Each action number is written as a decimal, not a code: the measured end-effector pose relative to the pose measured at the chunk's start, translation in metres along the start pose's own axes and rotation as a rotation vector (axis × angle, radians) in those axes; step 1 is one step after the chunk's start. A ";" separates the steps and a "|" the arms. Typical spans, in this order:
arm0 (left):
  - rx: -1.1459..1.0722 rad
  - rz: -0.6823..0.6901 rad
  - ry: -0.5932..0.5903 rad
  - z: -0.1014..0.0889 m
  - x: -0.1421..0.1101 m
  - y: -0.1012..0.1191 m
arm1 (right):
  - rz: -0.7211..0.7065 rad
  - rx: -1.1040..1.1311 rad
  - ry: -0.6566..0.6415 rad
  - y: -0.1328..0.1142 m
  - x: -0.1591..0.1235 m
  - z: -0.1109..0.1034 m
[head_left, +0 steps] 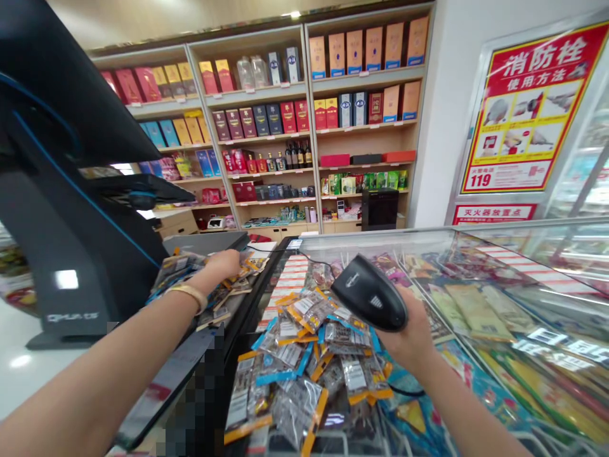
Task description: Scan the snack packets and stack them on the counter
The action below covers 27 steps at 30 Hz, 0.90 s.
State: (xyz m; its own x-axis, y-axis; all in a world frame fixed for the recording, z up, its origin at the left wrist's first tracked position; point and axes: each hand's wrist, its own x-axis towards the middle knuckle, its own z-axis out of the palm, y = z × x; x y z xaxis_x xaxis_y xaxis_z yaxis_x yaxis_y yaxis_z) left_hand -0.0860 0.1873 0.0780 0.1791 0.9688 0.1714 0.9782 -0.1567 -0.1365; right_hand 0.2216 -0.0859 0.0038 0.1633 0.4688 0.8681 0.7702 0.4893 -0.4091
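Note:
My right hand [410, 327] is wrapped around a black barcode scanner [368, 293], with its head pointing up and to the left. Below the scanner, a loose heap of small clear snack packets [304, 346] with orange and blue edges lies on the glass top. On the left, my left hand [226, 264] rests at a second pile of similar packets [183, 263] beside the monitor stand. Its fingers are turned away and hidden, so whether they grip a packet does not show. A gold bangle [188, 293] circles the left wrist.
A large black point-of-sale terminal [71, 254] stands at the left. The glass-topped freezer [480, 317] holding bagged goods fills the right. A thin cable [316, 259] runs behind the packets. Shelves of boxed bottles [273, 120] line the back wall.

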 end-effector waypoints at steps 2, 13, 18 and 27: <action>-0.019 0.011 0.087 -0.010 -0.008 -0.006 | -0.014 0.000 -0.011 0.001 0.000 0.000; -0.850 0.277 0.518 -0.044 -0.102 0.016 | -0.128 -0.053 -0.048 -0.001 -0.001 0.005; -0.778 0.505 0.475 -0.052 -0.137 0.033 | -0.166 -0.065 -0.147 -0.005 -0.002 0.006; -0.617 0.751 0.435 -0.056 -0.169 0.063 | -0.151 -0.029 -0.277 -0.015 -0.003 0.008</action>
State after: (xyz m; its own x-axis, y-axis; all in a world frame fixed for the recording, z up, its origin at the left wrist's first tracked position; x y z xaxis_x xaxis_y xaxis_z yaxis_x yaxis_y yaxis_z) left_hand -0.0483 0.0031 0.0954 0.6619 0.4502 0.5994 0.4635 -0.8742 0.1448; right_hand 0.2046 -0.0888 0.0049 -0.1253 0.5769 0.8071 0.7910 0.5491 -0.2697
